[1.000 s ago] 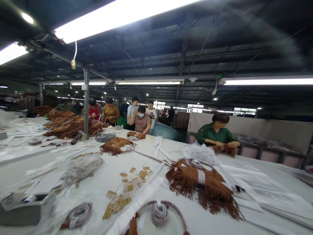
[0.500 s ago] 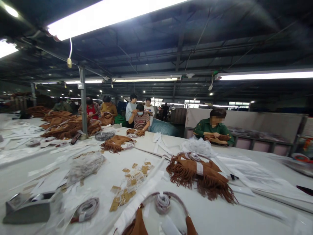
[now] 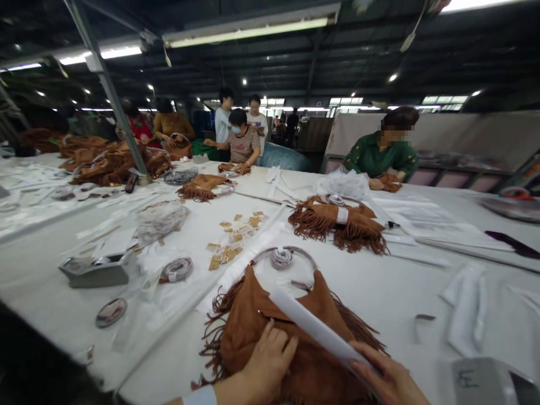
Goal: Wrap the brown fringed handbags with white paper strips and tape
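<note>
A brown fringed handbag (image 3: 240, 337) lies before me on the white table, its curved handle (image 3: 304, 254) pointing away. Across its front, just below a short zip-like slit, rests my left hand (image 3: 270, 357), fingers slightly bent and a little apart. My right hand (image 3: 386, 374) is closed round the near end of a long white strip (image 3: 314, 320), which looks like folded paper. That strip slants over the bag, its far end by the bag's mouth. A wrapped coiled strap (image 3: 281, 257) sits inside the handle loop.
Left of the bag are loose tan tags (image 3: 228, 247), another coiled strap (image 3: 177, 270) and a grey tape dispenser (image 3: 99, 273). Another fringed bag (image 3: 337, 219) lies beyond. A grey device (image 3: 485, 382) stands at lower right. Co-workers, including a person in green (image 3: 379, 149), work across the table.
The view has tipped down, bringing most of the near handbag into sight. Both my hands have come into view, the right one with the white strip. The person in green has leaned upright.
</note>
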`<act>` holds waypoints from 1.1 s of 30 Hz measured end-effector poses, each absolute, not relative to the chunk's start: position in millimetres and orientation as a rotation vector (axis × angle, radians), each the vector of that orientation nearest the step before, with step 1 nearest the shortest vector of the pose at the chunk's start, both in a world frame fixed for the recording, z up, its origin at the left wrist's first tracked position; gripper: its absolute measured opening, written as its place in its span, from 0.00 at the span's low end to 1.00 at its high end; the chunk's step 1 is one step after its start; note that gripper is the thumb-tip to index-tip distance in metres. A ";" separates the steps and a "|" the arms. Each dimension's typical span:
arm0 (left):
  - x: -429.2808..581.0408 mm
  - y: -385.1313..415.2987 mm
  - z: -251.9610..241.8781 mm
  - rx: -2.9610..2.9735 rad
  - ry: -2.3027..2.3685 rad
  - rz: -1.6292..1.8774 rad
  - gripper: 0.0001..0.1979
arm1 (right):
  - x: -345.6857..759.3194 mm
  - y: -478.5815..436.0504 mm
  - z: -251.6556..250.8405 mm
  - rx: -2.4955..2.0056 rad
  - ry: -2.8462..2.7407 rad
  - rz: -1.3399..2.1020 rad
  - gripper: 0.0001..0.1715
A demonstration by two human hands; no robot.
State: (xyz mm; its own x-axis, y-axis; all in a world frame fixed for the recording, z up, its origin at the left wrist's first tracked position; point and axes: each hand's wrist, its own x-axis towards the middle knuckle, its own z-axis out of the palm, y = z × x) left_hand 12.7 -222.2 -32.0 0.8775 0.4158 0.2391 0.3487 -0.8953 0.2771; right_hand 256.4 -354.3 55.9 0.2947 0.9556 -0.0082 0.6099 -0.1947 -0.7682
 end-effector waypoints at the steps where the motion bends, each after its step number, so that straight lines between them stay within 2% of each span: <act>1: 12.2 -227.4 -30.1 2.851 0.641 0.471 0.27 | 256.4 -352.9 55.4 -1.900 -1.386 0.682 0.26; 4: 10.5 -242.1 -22.2 2.980 0.650 0.636 0.07 | 258.5 -347.5 57.3 -1.898 -1.380 0.735 0.27; 7: 5.5 -254.9 -14.7 3.077 0.500 0.887 0.01 | 260.9 -343.2 58.1 -1.890 -1.412 0.830 0.28; 14: -5.0 -263.4 1.8 3.054 0.402 0.953 0.05 | 246.2 -329.1 59.6 -1.791 -1.638 1.111 0.22; 21: -6.7 -261.1 3.7 3.048 0.392 0.909 0.05 | 227.2 -310.8 63.5 -1.770 -1.792 1.136 0.12; 23: -7.6 -256.6 4.1 3.036 0.508 0.849 0.13 | 224.1 -307.7 58.9 -1.779 -1.831 1.127 0.12; 26: -7.2 -247.4 -0.2 2.996 0.730 0.678 0.35 | 220.9 -305.6 51.4 -1.792 -1.908 1.127 0.14; 28: -6.1 -241.7 -5.3 2.968 0.788 0.546 0.40 | 223.0 -306.3 48.1 -1.778 -1.943 1.130 0.15; 30: -5.2 -236.9 -8.6 2.937 0.778 0.422 0.36 | 230.6 -309.8 47.2 -1.792 -1.927 1.065 0.19; 33: -5.4 -231.4 -7.3 2.874 0.750 0.301 0.24 | 249.0 -319.8 48.1 -1.914 -1.874 0.884 0.20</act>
State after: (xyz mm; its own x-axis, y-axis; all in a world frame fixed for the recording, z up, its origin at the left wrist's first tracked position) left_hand -5.4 -231.4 -7.3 0.8544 0.4964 0.1537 0.4649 -0.8623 0.2005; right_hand 249.0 -319.8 48.1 -0.0520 0.9774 -0.2049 0.7798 -0.0885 -0.6197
